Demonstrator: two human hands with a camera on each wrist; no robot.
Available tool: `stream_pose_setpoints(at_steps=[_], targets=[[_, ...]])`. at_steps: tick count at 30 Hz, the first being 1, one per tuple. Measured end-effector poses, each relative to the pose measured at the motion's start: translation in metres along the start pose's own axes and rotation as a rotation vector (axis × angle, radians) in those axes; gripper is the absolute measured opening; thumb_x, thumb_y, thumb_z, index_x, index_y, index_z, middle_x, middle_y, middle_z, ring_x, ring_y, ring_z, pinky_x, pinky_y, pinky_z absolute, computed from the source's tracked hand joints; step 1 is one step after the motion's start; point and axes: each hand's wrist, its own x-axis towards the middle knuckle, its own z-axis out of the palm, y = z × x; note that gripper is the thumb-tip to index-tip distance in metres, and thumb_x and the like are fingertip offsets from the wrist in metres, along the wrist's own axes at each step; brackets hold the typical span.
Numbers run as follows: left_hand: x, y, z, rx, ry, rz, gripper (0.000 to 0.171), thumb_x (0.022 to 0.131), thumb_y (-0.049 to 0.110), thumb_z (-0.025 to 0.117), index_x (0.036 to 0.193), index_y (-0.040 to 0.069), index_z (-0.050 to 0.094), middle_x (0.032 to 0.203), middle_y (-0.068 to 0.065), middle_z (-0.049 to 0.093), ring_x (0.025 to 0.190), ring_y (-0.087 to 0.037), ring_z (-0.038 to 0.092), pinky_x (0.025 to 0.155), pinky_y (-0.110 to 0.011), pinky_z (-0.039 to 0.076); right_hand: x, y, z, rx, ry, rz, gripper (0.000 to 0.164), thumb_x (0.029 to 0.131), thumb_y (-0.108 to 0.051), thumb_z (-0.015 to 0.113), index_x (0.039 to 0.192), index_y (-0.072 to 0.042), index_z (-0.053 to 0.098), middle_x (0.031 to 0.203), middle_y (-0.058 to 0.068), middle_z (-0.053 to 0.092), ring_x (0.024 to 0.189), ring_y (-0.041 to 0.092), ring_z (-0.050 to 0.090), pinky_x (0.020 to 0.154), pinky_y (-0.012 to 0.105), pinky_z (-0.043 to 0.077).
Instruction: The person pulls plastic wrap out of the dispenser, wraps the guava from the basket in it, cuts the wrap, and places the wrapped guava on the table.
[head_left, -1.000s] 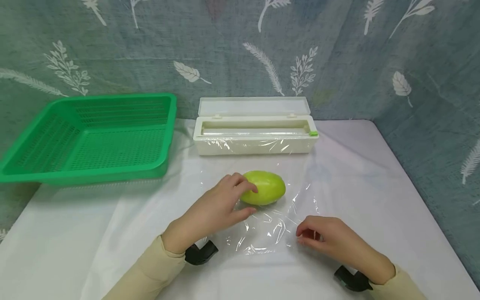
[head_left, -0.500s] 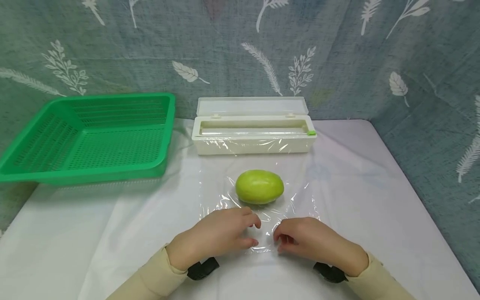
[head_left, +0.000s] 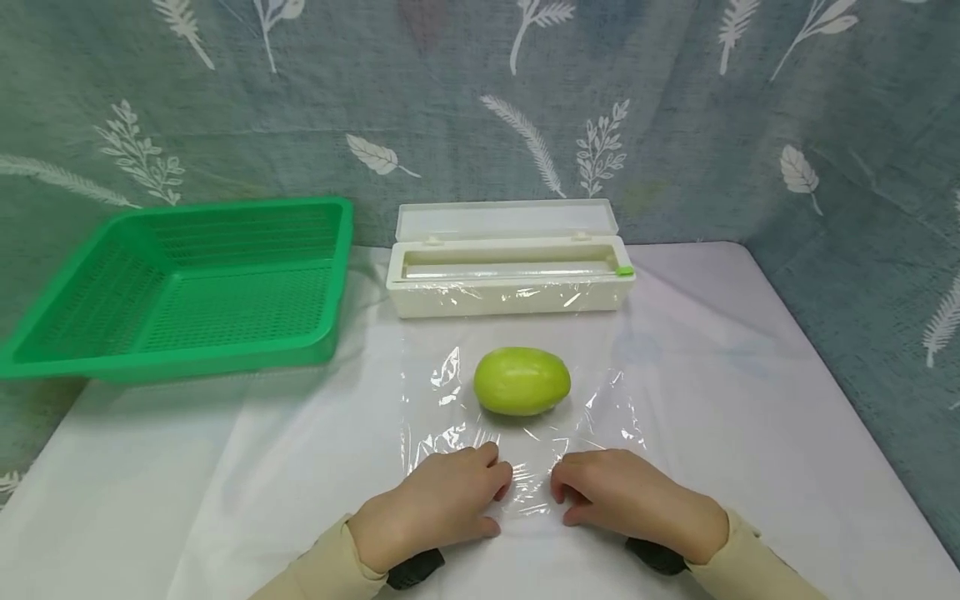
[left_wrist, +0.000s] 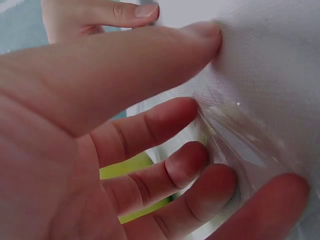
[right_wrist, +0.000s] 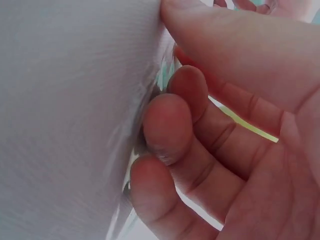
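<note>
A smooth yellow-green oval melon (head_left: 521, 381) lies on a sheet of clear plastic wrap (head_left: 528, 483) spread over the white cloth. My left hand (head_left: 438, 506) is in front of the melon at the wrap's near edge. Its fingertips (left_wrist: 187, 157) touch the film, while the thumb rests apart from them on the cloth. Across a narrow gap is my right hand (head_left: 637, 498), fingers bent, with its fingertips (right_wrist: 167, 125) against the film and its thumb spaced away from them. Neither hand touches the melon.
Behind the melon stands a white wrap dispenser (head_left: 510, 302) with its lid raised and a green slider at the right end. A green plastic basket (head_left: 335, 333) sits at the back left. Patterned grey-blue fabric (head_left: 450, 100) hangs behind the table.
My left hand has let go of the melon and come back to the near edge of the wrap. My right hand has shifted left, closer to the left one.
</note>
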Motion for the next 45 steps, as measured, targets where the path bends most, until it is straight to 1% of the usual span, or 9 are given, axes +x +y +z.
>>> stream_pose_setpoints(at_steps=[4,9,16,23,27,31,34,38,45], targets=[[0.001,0.000,0.000,0.021,0.020,0.013,0.030,0.065,0.032,0.075,0.073,0.022,0.047,0.071,0.009,0.035,0.055,-0.007,0.038,0.046,-0.023,0.034,-0.002,0.001,-0.001,0.011,0.015,-0.015,0.020,0.071,-0.024,0.073,0.072,-0.027,0.053,0.067,-0.020,0.042,0.061,-0.002,0.041,0.056,0.017,0.036],[0.001,-0.001,0.002,0.056,0.088,0.056,0.020,0.069,0.022,0.070,0.068,0.022,0.049,0.069,0.008,0.037,0.051,-0.007,0.038,0.044,-0.023,0.033,-0.002,0.002,0.001,-0.027,0.059,-0.053,0.020,0.073,-0.022,0.070,0.069,-0.028,0.051,0.067,-0.020,0.041,0.059,-0.003,0.040,0.055,0.017,0.035],[0.002,-0.009,0.002,0.007,0.109,0.085,0.016,0.073,0.016,0.062,0.067,0.022,0.049,0.068,0.011,0.036,0.049,-0.005,0.035,0.044,-0.020,0.031,-0.001,0.005,0.006,-0.122,0.203,-0.125,0.019,0.071,-0.015,0.061,0.066,-0.026,0.046,0.064,-0.020,0.035,0.056,-0.004,0.035,0.050,0.012,0.030],[-0.002,-0.019,-0.011,-0.038,0.134,0.039,0.017,0.073,0.009,0.060,0.074,0.022,0.049,0.069,0.014,0.043,0.052,-0.005,0.039,0.046,-0.022,0.033,0.000,0.006,-0.002,-0.084,0.304,-0.113,0.020,0.065,-0.010,0.058,0.069,-0.025,0.045,0.061,-0.021,0.036,0.051,-0.002,0.034,0.048,0.013,0.029],[-0.005,-0.022,-0.019,-0.050,0.109,0.008,0.016,0.072,0.007,0.056,0.080,0.021,0.054,0.074,0.012,0.051,0.053,-0.007,0.041,0.046,-0.025,0.035,0.000,0.008,-0.004,-0.077,0.313,-0.107,0.019,0.069,-0.009,0.059,0.072,-0.025,0.048,0.061,-0.021,0.040,0.051,-0.002,0.035,0.048,0.014,0.031],[-0.006,-0.026,-0.023,-0.037,0.112,-0.006,0.015,0.072,0.008,0.054,0.081,0.021,0.055,0.076,0.012,0.053,0.056,-0.007,0.043,0.049,-0.026,0.037,-0.001,0.009,-0.005,-0.059,0.296,-0.078,0.021,0.073,-0.007,0.057,0.087,-0.023,0.057,0.067,-0.019,0.043,0.058,-0.002,0.040,0.055,0.015,0.037],[-0.006,-0.028,-0.024,-0.018,0.143,-0.013,0.014,0.076,0.009,0.054,0.081,0.022,0.056,0.076,0.014,0.053,0.060,-0.005,0.046,0.052,-0.027,0.040,-0.001,0.010,-0.005,-0.066,0.292,-0.064,0.026,0.075,-0.006,0.054,0.096,-0.020,0.059,0.072,-0.017,0.044,0.064,-0.002,0.042,0.059,0.017,0.039],[-0.005,-0.030,-0.028,-0.033,0.208,-0.026,0.013,0.083,0.012,0.052,0.086,0.024,0.058,0.078,0.017,0.056,0.064,-0.003,0.050,0.058,-0.026,0.043,-0.001,0.011,-0.005,-0.066,0.312,-0.052,0.023,0.075,-0.004,0.053,0.092,-0.019,0.060,0.078,-0.016,0.047,0.065,-0.001,0.043,0.058,0.017,0.039],[-0.002,-0.036,-0.031,-0.092,0.340,-0.018,0.009,0.089,0.025,0.054,0.080,0.025,0.055,0.060,0.019,0.041,0.051,-0.002,0.039,0.049,-0.020,0.036,0.000,0.012,-0.008,0.038,0.325,0.063,0.018,0.080,-0.005,0.049,0.084,-0.021,0.056,0.081,-0.017,0.049,0.066,-0.001,0.046,0.062,0.018,0.041]])
